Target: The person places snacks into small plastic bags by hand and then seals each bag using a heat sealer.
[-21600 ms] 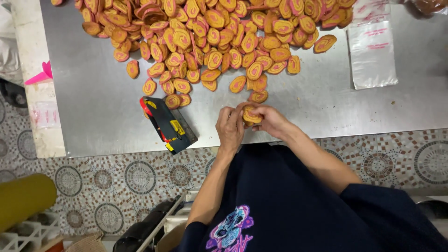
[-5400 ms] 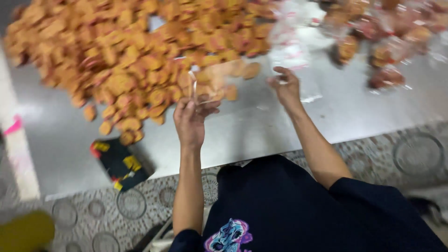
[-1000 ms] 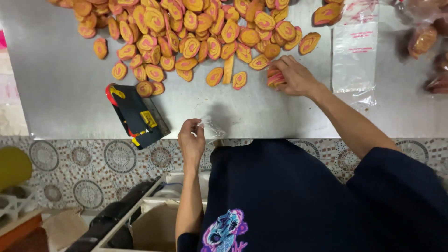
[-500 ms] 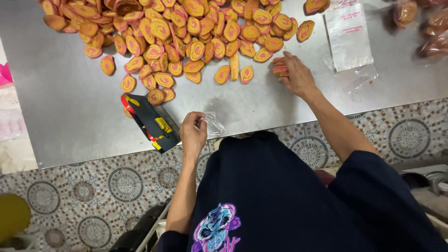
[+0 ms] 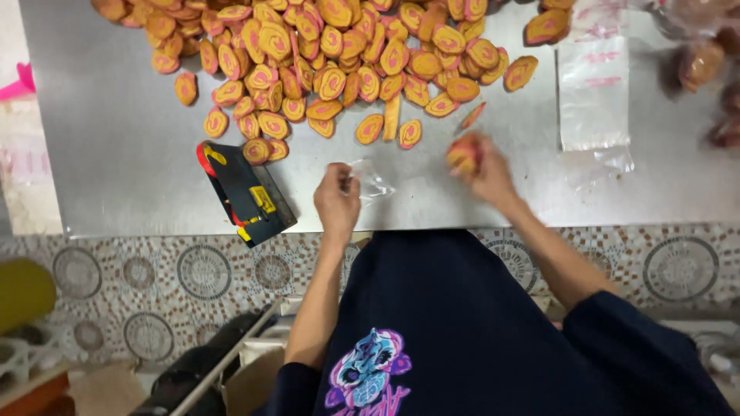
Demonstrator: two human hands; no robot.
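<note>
Pinching the small clear crumpled plastic bag (image 5: 371, 181) in the left hand (image 5: 337, 202) at the steel table's (image 5: 123, 162) near edge, spread its mouth wider before the right hand (image 5: 484, 171), closed around orange-and-pink swirl cookies (image 5: 464, 154), arrives.

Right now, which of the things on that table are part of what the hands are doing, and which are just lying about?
In use:
left hand pinching a small clear bag
right hand holding a few swirl cookies
cookie heap
stack of flat clear bags

Lying about:
black, red and yellow packet
filled bags, far right
</note>
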